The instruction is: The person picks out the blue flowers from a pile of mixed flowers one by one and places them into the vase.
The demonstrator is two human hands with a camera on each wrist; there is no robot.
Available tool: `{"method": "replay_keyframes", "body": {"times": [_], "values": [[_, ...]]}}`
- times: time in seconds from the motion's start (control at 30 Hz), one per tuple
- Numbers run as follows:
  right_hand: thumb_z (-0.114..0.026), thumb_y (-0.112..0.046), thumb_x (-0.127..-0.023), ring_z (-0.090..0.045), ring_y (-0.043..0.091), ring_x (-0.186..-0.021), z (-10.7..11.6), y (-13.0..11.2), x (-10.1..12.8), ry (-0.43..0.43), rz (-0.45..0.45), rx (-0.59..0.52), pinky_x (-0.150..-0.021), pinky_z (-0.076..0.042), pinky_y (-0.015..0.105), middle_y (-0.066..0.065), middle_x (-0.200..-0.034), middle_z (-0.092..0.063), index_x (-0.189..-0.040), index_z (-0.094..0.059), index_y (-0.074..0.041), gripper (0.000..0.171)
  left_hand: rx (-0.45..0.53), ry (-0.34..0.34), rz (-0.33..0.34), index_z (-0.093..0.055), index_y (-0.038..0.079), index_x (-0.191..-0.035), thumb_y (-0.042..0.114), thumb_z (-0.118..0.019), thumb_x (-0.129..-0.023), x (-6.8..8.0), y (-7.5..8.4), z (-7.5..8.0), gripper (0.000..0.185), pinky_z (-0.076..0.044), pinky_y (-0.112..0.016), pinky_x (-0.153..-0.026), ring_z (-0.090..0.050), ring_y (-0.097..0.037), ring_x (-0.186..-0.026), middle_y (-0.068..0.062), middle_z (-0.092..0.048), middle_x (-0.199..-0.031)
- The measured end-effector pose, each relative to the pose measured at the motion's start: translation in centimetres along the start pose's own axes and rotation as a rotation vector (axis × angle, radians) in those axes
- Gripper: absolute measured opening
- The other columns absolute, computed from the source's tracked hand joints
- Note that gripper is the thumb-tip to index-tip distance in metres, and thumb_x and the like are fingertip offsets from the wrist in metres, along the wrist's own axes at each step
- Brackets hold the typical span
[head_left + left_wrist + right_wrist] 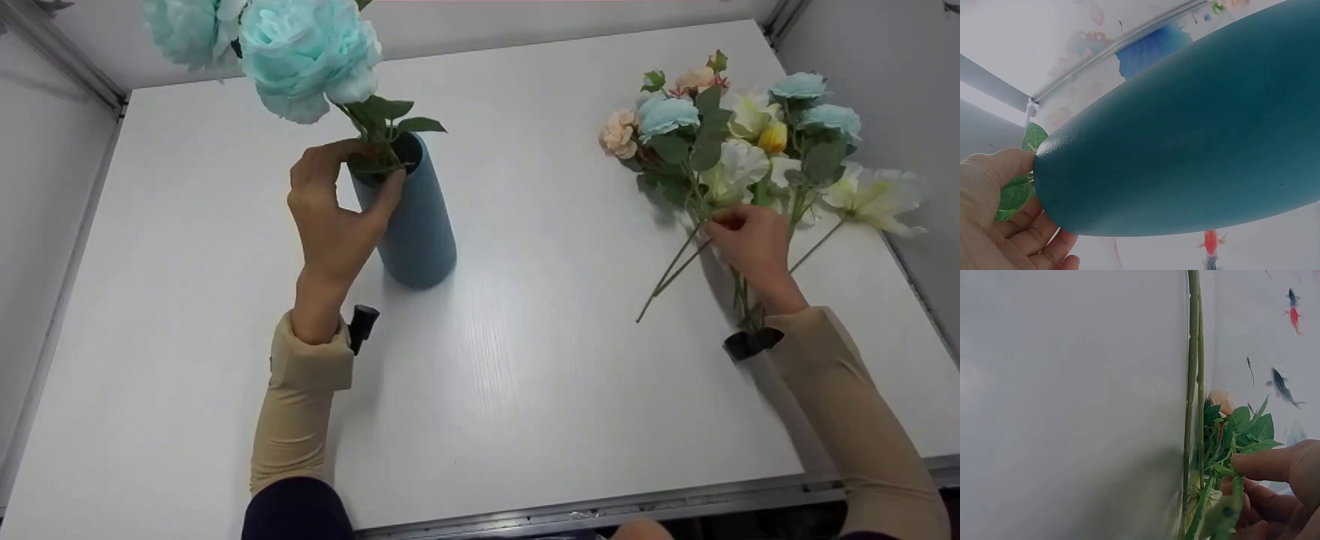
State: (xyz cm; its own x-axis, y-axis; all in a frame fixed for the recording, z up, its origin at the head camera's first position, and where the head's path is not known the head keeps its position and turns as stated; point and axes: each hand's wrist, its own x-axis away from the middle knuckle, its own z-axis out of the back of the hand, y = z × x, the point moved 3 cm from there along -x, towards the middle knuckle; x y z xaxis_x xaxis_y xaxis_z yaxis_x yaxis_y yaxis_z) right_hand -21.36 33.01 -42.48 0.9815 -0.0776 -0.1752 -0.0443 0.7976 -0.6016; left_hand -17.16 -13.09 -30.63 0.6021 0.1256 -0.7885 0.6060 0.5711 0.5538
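Observation:
A blue vase stands on the white table, left of centre. Large teal flowers rise from its mouth on a leafy stem. My left hand curls round the vase's rim and the stem's leaves; in the left wrist view the vase fills the frame. At the right lies a bunch of artificial flowers, blue, pink, white and yellow. My right hand grips stems in that bunch; its fingers close on green leaves beside long stems.
Grey walls with metal rails bound the table at left, back and right. The table's front edge has a metal strip. A black wrist-camera mount sits on each tan sleeve.

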Motion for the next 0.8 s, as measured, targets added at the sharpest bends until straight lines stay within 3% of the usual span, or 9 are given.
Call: {"method": "replay_keyframes", "body": {"times": [0.3,0.8], "values": [[-0.064,-0.014,-0.087,-0.042,-0.006,-0.047,0.00,0.03,-0.02,-0.005,-0.004,0.016,-0.045,-0.034,0.014,0.023,-0.075,-0.064,-0.089,-0.070,0.007,0.023,0.036,-0.008,0.015,-0.060,-0.007,-0.101,0.012,-0.075,-0.077,0.30,-0.27,0.13,0.035,-0.046,-0.032,-0.082,-0.056,-0.023,-0.096,-0.016,-0.062,-0.096],[-0.059,-0.015,-0.089,-0.040,0.004,-0.052,0.34,-0.81,0.19,0.027,-0.030,0.037,-0.050,-0.032,0.020,0.019,-0.073,-0.060,-0.086,-0.068,0.008,0.025,0.018,0.027,0.032,-0.062,-0.008,-0.100,0.015,-0.078,-0.074,0.83,-0.55,0.33,0.038,-0.048,-0.031,-0.083,-0.057,-0.022,-0.098,-0.015,-0.063,-0.096]]}}
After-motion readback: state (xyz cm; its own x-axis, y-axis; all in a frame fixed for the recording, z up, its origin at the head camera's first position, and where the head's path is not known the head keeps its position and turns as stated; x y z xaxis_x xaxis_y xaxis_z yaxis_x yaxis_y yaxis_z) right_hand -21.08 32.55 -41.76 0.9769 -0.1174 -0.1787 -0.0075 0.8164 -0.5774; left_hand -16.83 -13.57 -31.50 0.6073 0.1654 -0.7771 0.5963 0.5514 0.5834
